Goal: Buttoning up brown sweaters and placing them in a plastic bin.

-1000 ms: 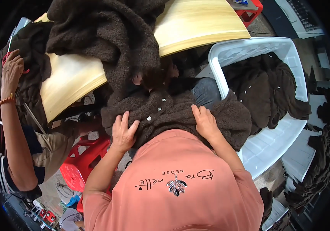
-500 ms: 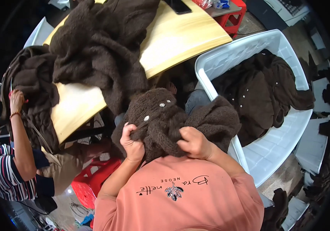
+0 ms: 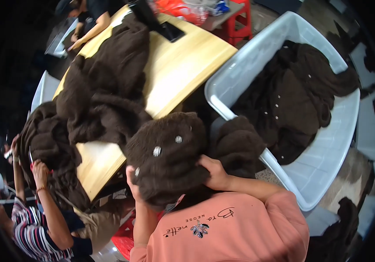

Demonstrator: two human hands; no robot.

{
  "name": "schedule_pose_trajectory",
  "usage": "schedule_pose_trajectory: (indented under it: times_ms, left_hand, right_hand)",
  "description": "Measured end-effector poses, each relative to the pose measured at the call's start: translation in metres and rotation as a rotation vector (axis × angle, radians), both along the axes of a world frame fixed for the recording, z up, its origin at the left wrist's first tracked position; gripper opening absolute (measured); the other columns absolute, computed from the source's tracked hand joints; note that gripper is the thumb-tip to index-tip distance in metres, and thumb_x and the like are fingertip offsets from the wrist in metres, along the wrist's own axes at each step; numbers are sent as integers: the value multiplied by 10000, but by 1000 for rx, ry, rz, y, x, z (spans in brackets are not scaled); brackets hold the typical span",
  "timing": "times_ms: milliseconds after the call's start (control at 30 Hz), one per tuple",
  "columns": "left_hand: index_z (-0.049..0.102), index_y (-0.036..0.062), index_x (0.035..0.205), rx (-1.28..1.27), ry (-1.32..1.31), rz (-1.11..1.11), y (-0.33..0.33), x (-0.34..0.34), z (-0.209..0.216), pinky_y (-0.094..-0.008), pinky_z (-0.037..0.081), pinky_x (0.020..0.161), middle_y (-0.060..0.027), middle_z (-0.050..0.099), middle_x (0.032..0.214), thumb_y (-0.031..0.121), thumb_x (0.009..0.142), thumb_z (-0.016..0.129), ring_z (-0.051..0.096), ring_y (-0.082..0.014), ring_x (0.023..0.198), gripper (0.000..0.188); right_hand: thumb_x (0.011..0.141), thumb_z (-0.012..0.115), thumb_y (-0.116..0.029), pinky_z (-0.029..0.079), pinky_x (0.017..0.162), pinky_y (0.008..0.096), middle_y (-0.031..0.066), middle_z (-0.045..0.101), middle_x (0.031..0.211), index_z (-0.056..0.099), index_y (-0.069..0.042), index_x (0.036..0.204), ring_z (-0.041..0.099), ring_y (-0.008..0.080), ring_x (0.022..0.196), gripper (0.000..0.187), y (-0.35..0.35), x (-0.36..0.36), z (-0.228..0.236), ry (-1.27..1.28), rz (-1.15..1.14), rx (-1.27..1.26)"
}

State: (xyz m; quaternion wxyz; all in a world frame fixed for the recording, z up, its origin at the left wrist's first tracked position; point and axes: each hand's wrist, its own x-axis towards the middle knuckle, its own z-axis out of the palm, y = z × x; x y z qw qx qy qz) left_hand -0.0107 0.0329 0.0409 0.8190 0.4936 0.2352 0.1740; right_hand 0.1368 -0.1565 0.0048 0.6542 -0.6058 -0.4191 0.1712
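Note:
In front of my chest I hold a dark brown, fuzzy knit cardigan (image 3: 170, 161) with large shiny buttons, bunched into a bulky bundle. My left hand (image 3: 134, 183) grips its left side, the thumb showing at the edge. On the opposite side my right hand (image 3: 214, 171) is closed on the fabric, its fingertips partly hidden in the knit. Another fold of brown knit (image 3: 238, 146) lies to the right, by the rim of a tub.
A white plastic tub (image 3: 301, 192) with brown buttoned garments (image 3: 301, 96) stands at right. On the wooden table (image 3: 183, 65) lie brown knits (image 3: 109, 83) and a black phone (image 3: 170, 31). At left a person in a striped shirt (image 3: 39, 231) handles red-handled scissors; another person (image 3: 92, 26) works beyond.
The cardigan has been spread and raised into a rounder bundle, with its buttoned side facing up. My hands have moved apart to its two sides. The view has shifted.

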Motion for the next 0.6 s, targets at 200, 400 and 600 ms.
schedule_pose_trajectory:
  times_ms: [200, 400, 600]
  left_hand:
    - [364, -1, 1278, 1135, 337, -209, -49, 46, -5, -362, 410, 914, -150, 505, 1180, 319, 408, 889, 514, -271, 1078, 1065]
    - [553, -7, 888, 745, 228, -169, -58, 75, -36, -239, 454, 689, 10, 593, 794, 25, 663, 670, 522, -80, 740, 256]
    - [589, -88, 927, 839, 48, -319, -69, 182, 99, -241, 474, 712, -54, 628, 834, -29, 581, 436, 567, -109, 746, 383]
  right_hand:
    - [668, 593, -10, 439, 846, 299, 82, 627, 949, 572, 18, 1038, 543, 138, 899, 371, 16, 2, -15, 624, 114, 0]
    - [693, 625, -121, 464, 747, 391, 227, 573, 847, 528, 77, 915, 571, 396, 842, 313, -14, 19, 15, 182, 142, -57]
    - [696, 740, -123, 415, 893, 383, 186, 487, 1202, 481, 38, 1145, 508, 323, 1058, 542, -103, 49, 49, -265, -747, 146]
